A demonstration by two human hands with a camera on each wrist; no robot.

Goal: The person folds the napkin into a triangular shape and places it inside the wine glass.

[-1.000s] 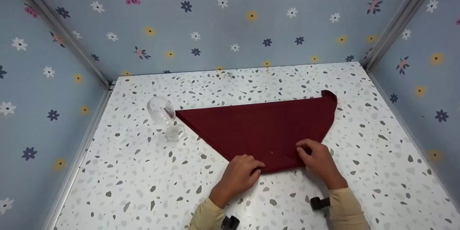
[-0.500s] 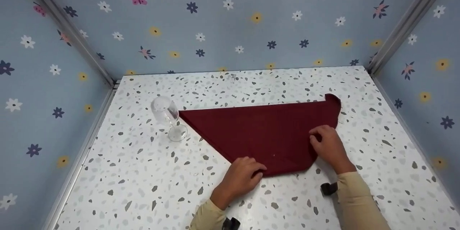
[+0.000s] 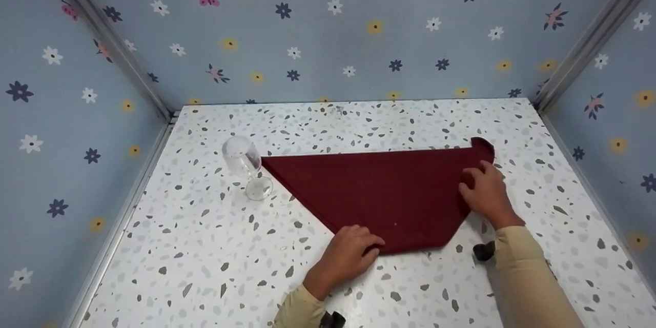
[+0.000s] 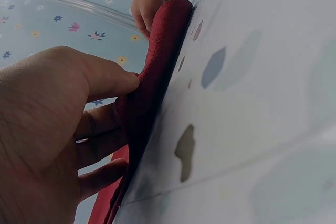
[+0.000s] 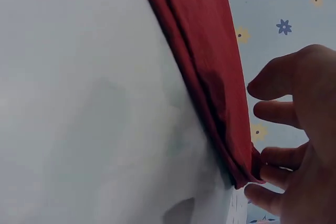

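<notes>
A dark red cloth napkin [image 3: 369,195], folded into a broad shape with slanting sides, lies on the speckled table. My left hand [image 3: 344,253] rests on its near edge, left of the middle. In the left wrist view, the left thumb touches the rolled fold [image 4: 157,51] and the other fingers lie against the cloth, only lightly bent. My right hand [image 3: 487,192] is over the napkin's right edge, just below a small turned-up corner [image 3: 483,147]. Its fingers look loosely bent in the right wrist view, with the lower ones by the napkin's end [image 5: 242,174].
A clear stemmed wine glass [image 3: 243,159] stands beside the napkin's left tip. White speckled tabletop [image 3: 195,246] surrounds the cloth. Flower-patterned blue panels [image 3: 348,31] rise behind and at both sides, with metal rails at the corners. A dark wrist mount [image 3: 484,252] sits at the right sleeve.
My right hand has slid along the napkin's right edge, away from me and to the right, toward the turned-up corner. The left hand has stayed at the near edge. The view has shifted slightly.
</notes>
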